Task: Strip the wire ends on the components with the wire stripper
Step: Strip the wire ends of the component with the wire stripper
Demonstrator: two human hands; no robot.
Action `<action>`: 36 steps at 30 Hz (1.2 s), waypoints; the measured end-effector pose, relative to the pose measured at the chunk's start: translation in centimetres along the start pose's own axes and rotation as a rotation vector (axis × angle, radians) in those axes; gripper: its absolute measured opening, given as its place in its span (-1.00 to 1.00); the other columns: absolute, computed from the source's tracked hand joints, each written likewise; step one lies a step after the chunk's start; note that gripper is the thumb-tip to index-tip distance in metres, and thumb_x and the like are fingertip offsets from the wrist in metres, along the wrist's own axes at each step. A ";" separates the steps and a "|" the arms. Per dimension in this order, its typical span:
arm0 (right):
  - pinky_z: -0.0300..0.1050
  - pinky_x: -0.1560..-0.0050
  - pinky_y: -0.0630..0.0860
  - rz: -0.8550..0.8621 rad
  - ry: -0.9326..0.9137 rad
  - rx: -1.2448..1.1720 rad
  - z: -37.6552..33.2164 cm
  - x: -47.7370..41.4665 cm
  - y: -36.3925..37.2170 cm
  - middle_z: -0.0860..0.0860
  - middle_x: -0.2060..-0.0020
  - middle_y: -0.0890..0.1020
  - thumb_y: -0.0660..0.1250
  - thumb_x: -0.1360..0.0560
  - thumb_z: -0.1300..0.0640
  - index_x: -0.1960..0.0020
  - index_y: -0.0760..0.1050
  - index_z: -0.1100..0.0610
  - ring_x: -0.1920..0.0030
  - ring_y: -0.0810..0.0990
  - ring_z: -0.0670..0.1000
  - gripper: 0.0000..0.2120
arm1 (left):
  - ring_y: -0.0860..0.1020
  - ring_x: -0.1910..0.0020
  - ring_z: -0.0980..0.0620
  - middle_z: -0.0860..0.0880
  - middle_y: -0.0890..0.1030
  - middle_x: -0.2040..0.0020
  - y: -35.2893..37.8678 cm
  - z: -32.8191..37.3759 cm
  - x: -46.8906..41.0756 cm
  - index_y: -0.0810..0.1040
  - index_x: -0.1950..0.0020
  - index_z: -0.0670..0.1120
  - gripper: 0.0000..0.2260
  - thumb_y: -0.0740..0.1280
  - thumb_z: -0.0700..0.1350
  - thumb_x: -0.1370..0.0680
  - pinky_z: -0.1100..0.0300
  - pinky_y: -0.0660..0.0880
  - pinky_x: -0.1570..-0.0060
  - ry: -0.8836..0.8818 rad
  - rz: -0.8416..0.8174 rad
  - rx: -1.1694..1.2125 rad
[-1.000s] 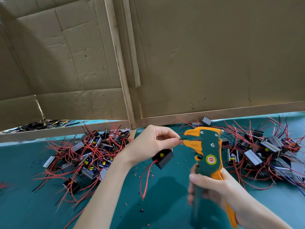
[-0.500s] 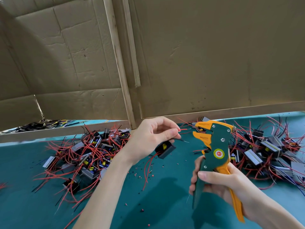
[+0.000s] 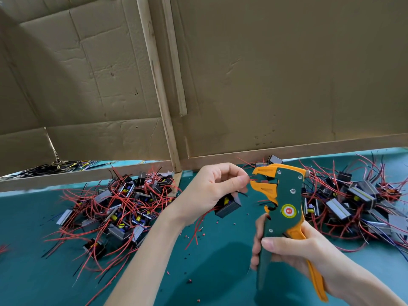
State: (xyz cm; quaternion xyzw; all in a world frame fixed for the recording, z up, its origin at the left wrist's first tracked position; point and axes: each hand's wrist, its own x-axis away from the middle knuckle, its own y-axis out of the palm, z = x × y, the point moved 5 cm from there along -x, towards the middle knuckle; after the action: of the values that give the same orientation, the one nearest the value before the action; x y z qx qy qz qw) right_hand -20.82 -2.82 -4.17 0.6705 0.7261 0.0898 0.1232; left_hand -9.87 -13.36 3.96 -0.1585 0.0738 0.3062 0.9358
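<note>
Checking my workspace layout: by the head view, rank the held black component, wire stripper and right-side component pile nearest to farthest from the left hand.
From the left hand:
1. black component, directly under its fingers.
2. wire stripper, just to its right.
3. right-side component pile, behind the stripper, far right.

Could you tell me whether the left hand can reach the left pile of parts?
Likely yes: nothing lies between the left hand and the left pile, but it is busy pinching a red wire, with a black part under it.
</note>
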 end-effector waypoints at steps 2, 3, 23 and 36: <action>0.20 0.06 0.56 0.007 0.004 0.028 -0.1 0.2 0.0 0.32 0.22 0.60 0.64 -0.26 0.13 0.10 0.58 0.23 0.18 0.63 0.34 -0.66 | 0.55 0.18 0.05 0.05 0.65 0.22 -0.2 0.0 0.0 0.60 0.14 0.01 -0.93 0.36 -0.08 -0.53 0.33 0.48 0.15 -0.002 -0.001 -0.006; 0.20 0.06 0.57 0.010 0.008 0.043 -0.2 0.2 0.1 0.32 0.22 0.60 0.65 -0.24 0.11 0.10 0.59 0.23 0.18 0.63 0.35 -0.64 | 0.56 0.18 0.05 0.06 0.65 0.23 -0.2 0.0 0.1 0.60 0.15 0.01 -0.93 0.37 -0.10 -0.54 0.33 0.48 0.15 0.000 -0.003 -0.013; -0.13 0.29 0.54 0.157 0.030 0.260 -0.8 1.1 1.0 0.26 0.41 0.58 0.55 -0.24 0.11 0.31 0.53 0.14 0.44 0.58 0.19 -0.79 | 0.60 0.25 0.18 0.05 0.66 0.28 -1.5 0.5 0.6 0.61 0.15 -0.09 -0.93 0.37 -0.20 -0.53 0.31 0.52 0.20 -0.012 -0.085 -0.189; 0.17 0.16 0.59 0.089 0.049 -0.051 1.2 -0.4 0.6 0.35 0.28 0.57 0.72 -0.03 0.12 0.21 0.61 0.25 0.27 0.61 0.33 -0.54 | 0.60 0.27 0.19 0.05 0.65 0.29 -2.2 -1.2 0.4 0.59 0.14 -0.08 -0.93 0.36 -0.16 -0.54 0.37 0.49 0.18 -0.130 -0.020 -0.189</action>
State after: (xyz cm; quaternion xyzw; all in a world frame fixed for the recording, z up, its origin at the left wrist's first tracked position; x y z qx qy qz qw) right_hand -19.82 -3.24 -5.07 0.6965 0.6957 0.1300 0.1185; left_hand -8.33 -15.22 3.27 -0.2269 -0.0178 0.3119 0.9225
